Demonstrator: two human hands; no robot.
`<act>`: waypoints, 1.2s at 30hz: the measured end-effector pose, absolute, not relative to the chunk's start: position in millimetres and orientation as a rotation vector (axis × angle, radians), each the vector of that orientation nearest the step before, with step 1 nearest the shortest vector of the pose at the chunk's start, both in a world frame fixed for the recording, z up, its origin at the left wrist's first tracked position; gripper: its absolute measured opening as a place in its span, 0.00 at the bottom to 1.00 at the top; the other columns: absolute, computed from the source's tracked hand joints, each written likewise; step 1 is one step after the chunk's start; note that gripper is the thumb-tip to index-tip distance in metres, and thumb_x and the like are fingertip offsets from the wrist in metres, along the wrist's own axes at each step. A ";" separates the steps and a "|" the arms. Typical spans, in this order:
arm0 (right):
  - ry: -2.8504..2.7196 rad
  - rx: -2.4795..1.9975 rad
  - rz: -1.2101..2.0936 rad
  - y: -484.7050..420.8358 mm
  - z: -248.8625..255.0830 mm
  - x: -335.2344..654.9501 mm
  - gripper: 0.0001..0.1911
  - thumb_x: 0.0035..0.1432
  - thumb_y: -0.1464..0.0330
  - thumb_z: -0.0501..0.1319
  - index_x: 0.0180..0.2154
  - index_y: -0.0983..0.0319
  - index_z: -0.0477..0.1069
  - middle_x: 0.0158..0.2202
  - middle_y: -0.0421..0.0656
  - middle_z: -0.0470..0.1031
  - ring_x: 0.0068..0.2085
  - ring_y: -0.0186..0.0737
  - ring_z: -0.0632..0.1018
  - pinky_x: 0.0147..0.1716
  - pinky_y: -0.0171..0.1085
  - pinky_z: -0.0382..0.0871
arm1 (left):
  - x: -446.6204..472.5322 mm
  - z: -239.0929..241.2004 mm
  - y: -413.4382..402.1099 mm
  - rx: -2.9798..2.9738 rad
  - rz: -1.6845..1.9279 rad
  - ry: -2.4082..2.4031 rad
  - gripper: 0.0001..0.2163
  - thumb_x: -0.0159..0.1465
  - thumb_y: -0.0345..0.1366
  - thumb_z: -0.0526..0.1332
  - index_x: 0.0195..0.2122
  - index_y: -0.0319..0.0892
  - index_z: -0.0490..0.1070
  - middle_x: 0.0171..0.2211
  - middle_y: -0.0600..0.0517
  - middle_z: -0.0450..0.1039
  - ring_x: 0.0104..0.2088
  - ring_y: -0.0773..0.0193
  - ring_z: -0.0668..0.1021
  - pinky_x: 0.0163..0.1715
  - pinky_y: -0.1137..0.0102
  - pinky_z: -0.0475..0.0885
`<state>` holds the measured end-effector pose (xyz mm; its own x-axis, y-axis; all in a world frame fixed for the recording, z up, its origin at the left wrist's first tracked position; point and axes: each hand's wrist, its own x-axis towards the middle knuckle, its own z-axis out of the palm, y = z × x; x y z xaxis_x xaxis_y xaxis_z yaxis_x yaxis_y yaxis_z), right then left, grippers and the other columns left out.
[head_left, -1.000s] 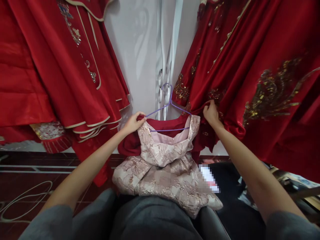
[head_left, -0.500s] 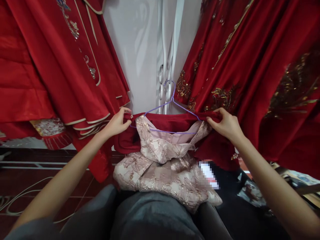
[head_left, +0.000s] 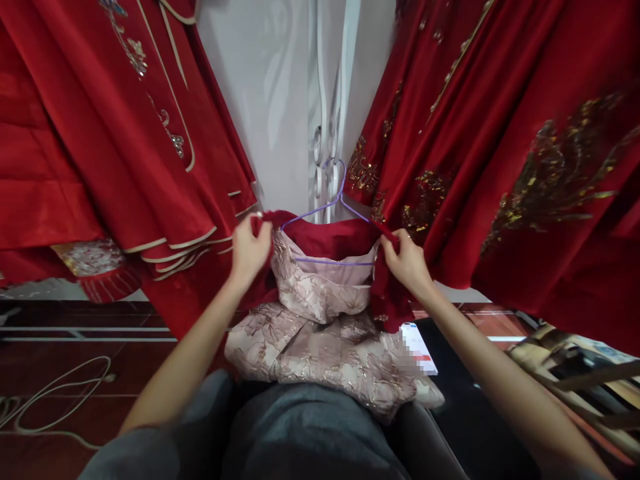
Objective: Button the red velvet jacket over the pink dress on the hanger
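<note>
A pale pink brocade dress (head_left: 320, 350) with gold patterning lies over my lap, its bodice raised on a purple wire hanger (head_left: 320, 209). Behind its neckline runs a dark red shawl-like cloth (head_left: 327, 240), draping down on both sides. My left hand (head_left: 250, 250) pinches this cloth beside the dress's left strap. On the other side, my right hand (head_left: 407, 263) is closed on the cloth next to the right strap. The hanger's hook rises in front of the white cabinet doors.
Red embroidered garments hang at the left (head_left: 170, 180) and the right (head_left: 470, 167), flanking the white cabinet doors (head_left: 280, 100). A phone (head_left: 420, 350) lies on a black surface beside the dress. A pale cable (head_left: 60, 383) is coiled on the floor at left.
Both hands have moved inward, the right one farther, bringing the red cloth closer around the straps. The cloth now hangs down beside the bodice at right.
</note>
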<state>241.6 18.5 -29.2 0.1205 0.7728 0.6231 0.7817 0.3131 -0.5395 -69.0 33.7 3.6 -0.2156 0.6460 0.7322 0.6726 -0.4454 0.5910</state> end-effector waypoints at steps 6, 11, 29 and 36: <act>-1.870 -1.185 0.374 -1.9 -36.4 171.6 0.11 0.62 0.57 0.52 0.35 0.57 0.60 0.17 0.35 0.64 0.18 0.38 0.68 0.21 0.34 0.58 | 3.7 -46.0 15.1 -2.753 -1.401 -1.498 0.03 0.60 0.31 0.56 0.29 0.41 0.65 0.26 0.53 0.70 0.26 0.66 0.71 0.29 0.73 0.64; -1.653 -1.063 0.387 -12.2 -41.9 155.4 0.14 0.58 0.58 0.57 0.28 0.58 0.56 0.23 0.35 0.64 0.23 0.33 0.68 0.23 0.31 0.61 | 9.2 -46.0 2.4 -2.564 -1.474 -1.495 0.05 0.61 0.34 0.58 0.28 0.42 0.64 0.26 0.54 0.70 0.26 0.67 0.70 0.30 0.73 0.63; -1.504 -0.828 0.627 -1.1 -72.1 147.0 0.15 0.56 0.63 0.61 0.44 0.57 0.62 0.41 0.44 0.73 0.43 0.39 0.78 0.36 0.37 0.76 | 2.2 -69.3 10.2 -2.394 -1.856 -1.749 0.08 0.61 0.34 0.60 0.41 0.44 0.63 0.40 0.49 0.74 0.39 0.61 0.77 0.42 0.66 0.69; -1.500 -0.879 0.578 3.6 -69.5 149.0 0.12 0.59 0.59 0.58 0.40 0.59 0.68 0.41 0.45 0.76 0.41 0.40 0.80 0.34 0.36 0.77 | -1.3 -59.2 13.7 -2.625 -1.650 -1.709 0.05 0.63 0.31 0.56 0.39 0.45 0.61 0.41 0.48 0.73 0.42 0.60 0.77 0.46 0.65 0.69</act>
